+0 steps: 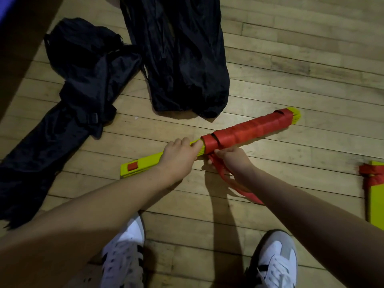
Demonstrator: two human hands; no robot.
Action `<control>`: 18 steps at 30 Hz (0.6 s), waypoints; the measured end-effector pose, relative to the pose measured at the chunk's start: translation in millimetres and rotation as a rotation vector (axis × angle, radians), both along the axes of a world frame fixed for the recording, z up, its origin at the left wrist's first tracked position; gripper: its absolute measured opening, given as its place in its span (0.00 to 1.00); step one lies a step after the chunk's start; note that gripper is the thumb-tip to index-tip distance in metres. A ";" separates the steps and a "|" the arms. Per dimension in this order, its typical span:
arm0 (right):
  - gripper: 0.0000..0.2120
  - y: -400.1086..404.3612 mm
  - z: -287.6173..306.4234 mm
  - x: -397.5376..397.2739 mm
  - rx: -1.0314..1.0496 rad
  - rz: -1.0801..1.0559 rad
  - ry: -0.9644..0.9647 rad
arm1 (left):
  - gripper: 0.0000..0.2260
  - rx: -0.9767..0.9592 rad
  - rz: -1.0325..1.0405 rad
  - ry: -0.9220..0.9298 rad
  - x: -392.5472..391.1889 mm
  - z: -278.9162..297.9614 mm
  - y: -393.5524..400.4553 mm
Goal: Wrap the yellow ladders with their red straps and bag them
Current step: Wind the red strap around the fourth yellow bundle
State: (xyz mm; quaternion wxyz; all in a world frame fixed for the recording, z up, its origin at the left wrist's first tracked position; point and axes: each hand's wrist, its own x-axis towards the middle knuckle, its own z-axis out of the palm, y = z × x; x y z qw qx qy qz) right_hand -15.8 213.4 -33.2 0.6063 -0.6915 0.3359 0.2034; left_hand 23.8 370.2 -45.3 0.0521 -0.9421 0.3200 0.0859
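Yellow ladder bundle (143,163) lying flat on the wooden floor (291,65), slanting from low on the left to high on the right. Right half wound in red strap (245,129), with a bit of yellow poking out at the far right tip. Left half bare yellow, with a small red square near its end.

Left hand (178,156) on the bare yellow part, right at the edge of the red wrap. Grip closed around the bundle, fingers curled over the top, thumb pressed by the first red turn. Bundle sticking out on both sides of this grip: bare yellow to the left, red wrap to the right.

Right hand (232,161) just beside the left hand, on the near side of the bundle, under the start of the wrap. Grip closed on the loose red strap end (239,188), fingers pinching it close to the bundle. Loose strap hanging from this grip and trailing along the floor toward the near side, partly hidden by the right forearm.

Two black bags on the floor beyond the bundle: a long floppy bag (68,96) on the left, a wider crumpled bag (178,59) in the middle. Both well apart from the hands.

Second ladder bundle (374,183) at the right edge, yellow with red strap on it, well apart from the first. Two white shoes (124,256) at the bottom, standing on the floor.
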 end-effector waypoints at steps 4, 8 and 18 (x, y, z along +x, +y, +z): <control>0.13 -4.8 2.1 4.5 -0.057 0.069 0.035 | 0.20 -0.031 0.154 0.080 15.6 7.4 -3.2; 0.10 -11.0 6.8 18.0 -0.051 0.150 0.073 | 0.22 -0.030 0.223 0.100 33.6 5.3 -4.5; 0.08 -17.0 8.8 17.2 0.016 0.110 0.030 | 0.17 -0.046 -0.023 -0.184 28.0 -10.4 5.2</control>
